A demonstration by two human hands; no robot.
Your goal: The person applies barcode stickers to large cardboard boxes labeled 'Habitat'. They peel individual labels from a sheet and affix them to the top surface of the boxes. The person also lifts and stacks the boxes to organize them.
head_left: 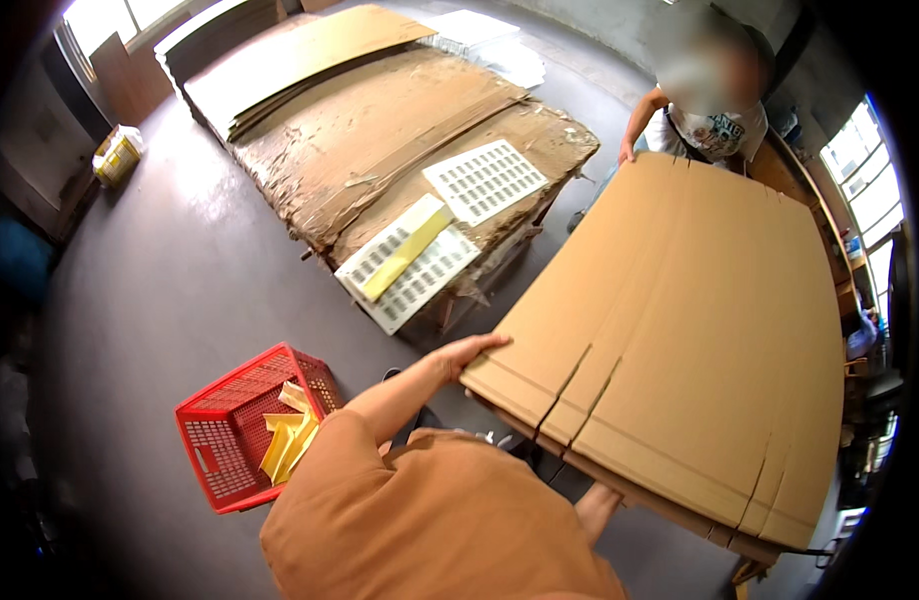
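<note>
clock positions read from the middle of the view. main item: cardboard stack [700, 330], flat brown sheets lying level, 3 to 4 o'clock, slits cut into its near edge and more at the far edge.

left hand [472, 354]: just below centre, at the stack's left near corner. fingers laid over the edge, touching the top sheet; cannot tell whether the thumb clamps from beneath. right forearm [598, 508]: 5 o'clock, running under the near edge; right hand hidden by the sheets, so state of its fingers: cannot tell.

co-worker [715, 125] at 1 to 2 o'clock, beyond the far edge; co-worker's hand [629, 154] on the far left corner of the stack.

at 11 o'clock, a worn brown pile [370, 130] with frayed edges. on its near end: a white slotted sheet [486, 182] at 12 o'clock and, nearer, a second slotted sheet [438, 262] with a yellow strip [408, 250] lying across it.

red crate [202, 412] on the floor, 8 o'clock, holding folded yellow pieces [290, 442]. yellow-and-white package [118, 156] at 10 o'clock, also on the floor.
</note>
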